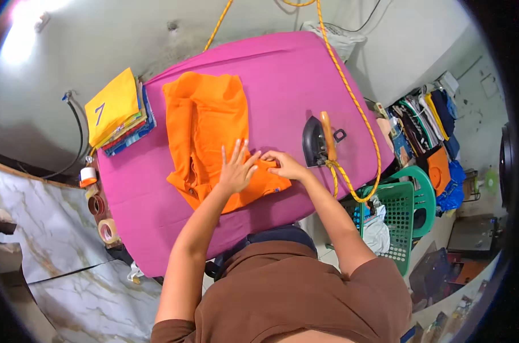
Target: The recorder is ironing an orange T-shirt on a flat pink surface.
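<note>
An orange garment, partly folded, lies on a table covered with pink cloth. My left hand rests flat on its lower right part, fingers spread and holding nothing. At the garment's right edge, my right hand pinches a bit of the orange fabric between thumb and fingers. A small dark blue tag shows near the lower right corner. To the right of my right hand is a clothes iron with a wooden handle and a yellow cord.
Folded cloths are stacked at the table's left corner. The iron's yellow cord loops across the right side. Tape rolls sit along the left edge. A green plastic basket and green chair stand at right, near piled clothes.
</note>
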A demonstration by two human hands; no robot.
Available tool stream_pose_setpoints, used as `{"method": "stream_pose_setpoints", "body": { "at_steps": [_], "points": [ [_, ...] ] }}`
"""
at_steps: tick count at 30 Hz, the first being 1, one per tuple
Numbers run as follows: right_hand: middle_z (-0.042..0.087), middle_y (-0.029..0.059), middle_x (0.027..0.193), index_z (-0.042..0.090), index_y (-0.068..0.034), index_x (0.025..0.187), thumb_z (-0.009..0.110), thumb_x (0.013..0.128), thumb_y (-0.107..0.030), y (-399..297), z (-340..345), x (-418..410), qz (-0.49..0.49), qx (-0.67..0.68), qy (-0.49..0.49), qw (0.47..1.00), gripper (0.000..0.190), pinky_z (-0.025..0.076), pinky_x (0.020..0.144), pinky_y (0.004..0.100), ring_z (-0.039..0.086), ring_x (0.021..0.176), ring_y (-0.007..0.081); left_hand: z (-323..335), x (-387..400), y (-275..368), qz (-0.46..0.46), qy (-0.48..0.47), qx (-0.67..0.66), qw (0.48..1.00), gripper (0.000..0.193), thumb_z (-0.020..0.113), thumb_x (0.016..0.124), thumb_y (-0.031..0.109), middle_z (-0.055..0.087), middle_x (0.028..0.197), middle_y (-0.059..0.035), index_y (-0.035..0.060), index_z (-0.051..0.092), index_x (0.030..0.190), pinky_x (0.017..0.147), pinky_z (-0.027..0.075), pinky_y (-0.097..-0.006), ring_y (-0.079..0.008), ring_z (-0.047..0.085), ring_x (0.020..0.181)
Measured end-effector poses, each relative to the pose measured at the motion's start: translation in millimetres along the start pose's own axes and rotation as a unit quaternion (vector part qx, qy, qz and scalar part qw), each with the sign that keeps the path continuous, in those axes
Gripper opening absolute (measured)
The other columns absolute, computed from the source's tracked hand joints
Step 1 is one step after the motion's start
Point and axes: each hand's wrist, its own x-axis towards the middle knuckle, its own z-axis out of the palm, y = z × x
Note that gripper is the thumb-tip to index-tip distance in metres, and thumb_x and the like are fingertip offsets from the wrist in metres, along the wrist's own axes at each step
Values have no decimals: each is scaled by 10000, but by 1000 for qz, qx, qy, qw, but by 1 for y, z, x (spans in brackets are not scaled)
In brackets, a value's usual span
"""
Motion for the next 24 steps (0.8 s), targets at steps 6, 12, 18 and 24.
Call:
{"method": "stream_pose_setpoints", "body": {
  "at_steps": [6, 12, 18, 24],
  "points": [
    [661, 74, 1226, 653, -133, 1121, 757, 803, -274, -12, -8, -16, 136, -87, 146, 976, 363, 355, 1045, 518, 532, 1273, 276, -10, 43, 11, -158, -134, 268, 941, 561, 504, 978, 416, 278, 1621, -138, 31, 510, 1385, 1166, 4, -687, -295, 134, 1540],
    [526, 89, 1442, 733, -131, 969, 744, 823, -376, 5, 23, -68, 137, -163, 190, 958, 286, 285, 1081, 593, 310, 1440, 356, 51, 2, 14, -34, -100, 75, 992, 601, 541, 960, 429, 329, 1595, -109, 36, 487, 1412, 1163, 11, -695, -260, 216, 1520],
    [446, 89, 1520, 783, -129, 816, 733, 834, -433, -11, 46, -70, 113, -44, 192, 974, 309, 135, 1126, 704, 183, 1498, 376, 63, -12, 3, 4, -16, 7, 1000, 626, 476, 988, 486, 344, 1593, -80, 126, 429, 1498, 1142, -16, -720, -244, 262, 1503],
    [416, 81, 1550, 776, -116, 863, 744, 821, -426, -33, 16, -85, 173, -202, 138, 954, 314, 83, 1150, 692, 156, 1513, 364, 44, -7, 33, -28, -23, 43, 998, 868, 512, 838, 733, 307, 1618, -30, 246, 367, 1542, 1092, -23, -790, -248, 215, 1518]
  ]
}}
